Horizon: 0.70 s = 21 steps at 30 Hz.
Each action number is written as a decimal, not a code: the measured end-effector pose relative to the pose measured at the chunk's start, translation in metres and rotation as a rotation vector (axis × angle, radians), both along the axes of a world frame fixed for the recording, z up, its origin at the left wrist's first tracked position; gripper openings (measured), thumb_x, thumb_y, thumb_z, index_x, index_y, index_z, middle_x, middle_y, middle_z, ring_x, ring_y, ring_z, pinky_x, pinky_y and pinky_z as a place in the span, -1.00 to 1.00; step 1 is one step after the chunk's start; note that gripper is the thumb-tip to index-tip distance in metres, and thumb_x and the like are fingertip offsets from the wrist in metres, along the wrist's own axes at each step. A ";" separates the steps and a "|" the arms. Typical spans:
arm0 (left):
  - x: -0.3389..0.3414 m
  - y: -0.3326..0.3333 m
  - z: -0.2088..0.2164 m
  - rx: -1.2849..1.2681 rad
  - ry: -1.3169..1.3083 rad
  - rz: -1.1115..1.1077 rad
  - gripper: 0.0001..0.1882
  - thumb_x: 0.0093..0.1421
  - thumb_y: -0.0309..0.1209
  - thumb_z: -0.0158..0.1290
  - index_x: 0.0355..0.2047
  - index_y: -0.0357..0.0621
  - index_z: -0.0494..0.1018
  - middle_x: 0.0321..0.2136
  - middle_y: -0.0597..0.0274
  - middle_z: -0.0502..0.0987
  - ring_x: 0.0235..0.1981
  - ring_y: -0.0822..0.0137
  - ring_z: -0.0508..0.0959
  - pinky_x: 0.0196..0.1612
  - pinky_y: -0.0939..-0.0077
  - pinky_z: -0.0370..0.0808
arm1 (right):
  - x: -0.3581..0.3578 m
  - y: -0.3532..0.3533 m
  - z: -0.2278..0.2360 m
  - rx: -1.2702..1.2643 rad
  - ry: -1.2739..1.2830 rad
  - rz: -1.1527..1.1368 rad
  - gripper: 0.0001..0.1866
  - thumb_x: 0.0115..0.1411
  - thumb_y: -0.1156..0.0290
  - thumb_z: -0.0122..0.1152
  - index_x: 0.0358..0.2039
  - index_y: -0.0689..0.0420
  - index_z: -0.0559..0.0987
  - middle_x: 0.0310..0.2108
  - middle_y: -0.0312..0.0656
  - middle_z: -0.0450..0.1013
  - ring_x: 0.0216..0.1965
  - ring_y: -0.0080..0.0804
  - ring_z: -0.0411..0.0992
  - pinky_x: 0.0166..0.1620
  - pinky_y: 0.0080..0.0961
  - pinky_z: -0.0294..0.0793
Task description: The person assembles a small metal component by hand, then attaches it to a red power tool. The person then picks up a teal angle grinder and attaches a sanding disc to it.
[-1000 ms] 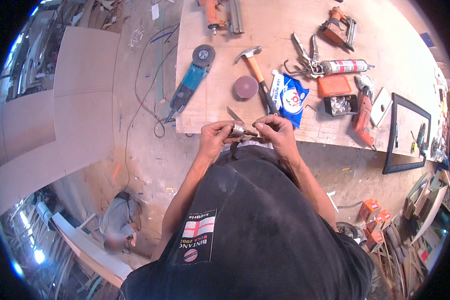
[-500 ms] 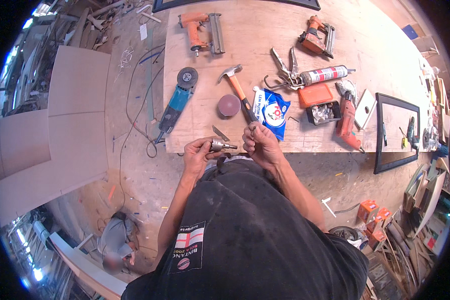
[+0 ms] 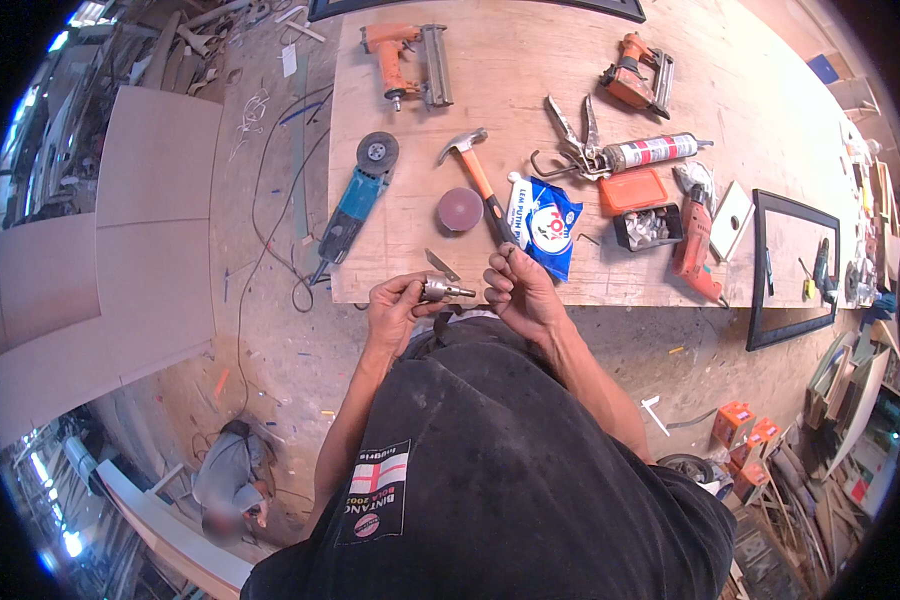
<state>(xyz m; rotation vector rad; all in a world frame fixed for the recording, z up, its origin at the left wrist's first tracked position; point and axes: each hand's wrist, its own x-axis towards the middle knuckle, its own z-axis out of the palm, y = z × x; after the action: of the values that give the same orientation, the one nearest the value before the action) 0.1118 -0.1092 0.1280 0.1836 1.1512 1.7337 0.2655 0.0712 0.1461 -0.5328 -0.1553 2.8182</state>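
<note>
Over the near edge of the wooden workbench point(image 3: 610, 288), my left hand point(image 3: 394, 308) grips a metal hole saw point(image 3: 436, 290) by its cup, with its shank pointing right. My right hand point(image 3: 530, 296) is closed beside it, fingers curled and thumb against the index finger. Whatever is pinched there is too small to make out. Just beyond that hand lies a claw hammer point(image 3: 477, 178) with an orange and black handle. A blue and white bag point(image 3: 550, 228) sits right of the hammer, a round reddish sanding disc point(image 3: 459, 210) left of it. A flat blade point(image 3: 440, 264) rests near the hole saw.
An angle grinder point(image 3: 353, 205) lies at the bench's left edge. Two orange nail guns point(image 3: 394, 60) are farther back. To the right are a caulking gun point(image 3: 650, 150), a box of small parts point(image 3: 650, 227), a red drill point(image 3: 695, 240) and a black frame point(image 3: 760, 300). A person point(image 3: 232, 475) is low at left.
Both hands stay almost in place, the hole saw still in the left. My right fingers shift slightly in their pinch. The view moves a little.
</note>
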 end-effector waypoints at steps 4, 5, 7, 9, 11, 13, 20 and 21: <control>0.000 -0.001 -0.001 -0.009 0.001 -0.007 -0.68 0.41 -0.40 0.03 -0.03 -0.49 0.52 -0.13 -0.09 0.64 -0.17 0.21 0.70 -0.15 0.47 0.74 | 0.001 -0.002 -0.002 -0.073 0.024 -0.016 -0.80 0.35 0.21 0.23 -0.16 0.02 0.49 -0.28 -0.39 0.39 -0.40 -0.64 0.28 -0.38 -0.70 0.29; 0.000 0.000 -0.001 -0.012 0.008 -0.007 -0.68 0.41 -0.40 0.03 -0.03 -0.49 0.52 -0.14 -0.09 0.64 -0.18 0.21 0.70 -0.15 0.47 0.74 | 0.002 -0.003 -0.002 -0.095 0.031 -0.020 -0.80 0.35 0.21 0.23 -0.16 0.02 0.49 -0.28 -0.39 0.39 -0.40 -0.64 0.28 -0.39 -0.70 0.29; 0.001 0.000 -0.001 -0.016 0.011 -0.003 -0.68 0.41 -0.40 0.03 -0.03 -0.49 0.52 -0.14 -0.09 0.64 -0.18 0.21 0.70 -0.15 0.47 0.74 | 0.002 -0.003 -0.003 -0.120 0.026 -0.023 -0.80 0.34 0.20 0.24 -0.16 0.01 0.51 -0.30 -0.40 0.41 -0.40 -0.64 0.28 -0.39 -0.71 0.30; 0.002 0.001 -0.001 -0.018 0.003 0.004 -0.68 0.41 -0.41 0.03 -0.03 -0.49 0.52 -0.15 -0.10 0.64 -0.18 0.20 0.70 -0.15 0.47 0.74 | 0.001 -0.004 -0.003 -0.146 0.025 -0.028 -0.80 0.34 0.20 0.24 -0.16 0.00 0.52 -0.31 -0.41 0.42 -0.40 -0.64 0.29 -0.39 -0.71 0.31; 0.002 0.001 -0.001 -0.015 0.000 0.006 -0.69 0.41 -0.41 0.03 -0.04 -0.50 0.52 -0.15 -0.10 0.64 -0.19 0.19 0.70 -0.15 0.46 0.74 | 0.000 -0.004 -0.003 -0.174 0.028 -0.032 -0.80 0.33 0.19 0.25 -0.17 -0.01 0.52 -0.33 -0.42 0.44 -0.41 -0.64 0.29 -0.40 -0.70 0.32; 0.001 0.001 -0.002 -0.011 -0.001 0.006 -0.69 0.41 -0.41 0.03 -0.04 -0.49 0.52 -0.15 -0.11 0.64 -0.19 0.19 0.70 -0.15 0.45 0.74 | 0.000 -0.004 -0.001 -0.187 0.023 -0.028 -0.80 0.33 0.18 0.25 -0.18 -0.02 0.53 -0.34 -0.42 0.44 -0.41 -0.64 0.29 -0.40 -0.70 0.32; 0.002 0.000 -0.006 -0.043 -0.006 0.010 -0.70 0.41 -0.42 0.01 -0.04 -0.49 0.52 -0.16 -0.10 0.64 -0.19 0.15 0.70 -0.13 0.40 0.74 | -0.002 -0.007 0.007 0.079 -0.131 0.002 -0.81 0.32 0.22 0.29 -0.23 0.05 0.55 -0.39 -0.44 0.41 -0.44 -0.64 0.28 -0.41 -0.69 0.28; 0.002 0.002 -0.006 -0.040 -0.009 0.010 -0.71 0.41 -0.43 0.01 -0.06 -0.48 0.53 -0.14 -0.09 0.64 -0.18 0.16 0.70 -0.14 0.42 0.74 | 0.001 -0.006 -0.004 0.321 -0.235 0.020 -0.81 0.27 0.28 0.34 -0.25 0.11 0.59 -0.42 -0.43 0.44 -0.45 -0.65 0.30 -0.40 -0.67 0.27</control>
<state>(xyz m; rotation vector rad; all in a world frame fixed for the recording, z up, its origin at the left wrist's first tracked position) 0.1135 -0.1076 0.1216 0.1457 1.1815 1.7172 0.2663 0.0654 0.1419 -0.7832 -0.6489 2.6629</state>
